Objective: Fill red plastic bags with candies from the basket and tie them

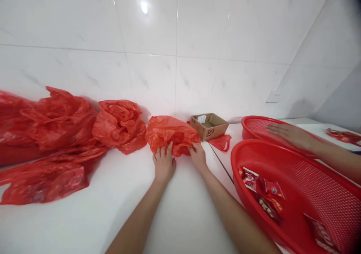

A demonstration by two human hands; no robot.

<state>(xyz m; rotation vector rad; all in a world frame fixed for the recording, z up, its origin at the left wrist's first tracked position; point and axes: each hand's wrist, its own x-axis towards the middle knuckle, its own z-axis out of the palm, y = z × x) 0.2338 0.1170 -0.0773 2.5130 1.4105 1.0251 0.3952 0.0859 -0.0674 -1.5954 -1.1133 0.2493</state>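
Note:
A filled red plastic bag [169, 133] lies on the white table [93, 216] against the tiled wall. My left hand [163, 163] presses on the bag's near edge with fingers curled over the plastic. My right hand [198, 155] pinches the bag's right corner. Both arms reach forward from the bottom of the view.
Several more red bags [64, 126] are heaped at the left along the wall. A small open cardboard box [209, 125] stands behind the bag. A red mesh basket [310, 194] with snack packets is at the right; another person's hand [290, 134] rests on a second red basket [254, 128].

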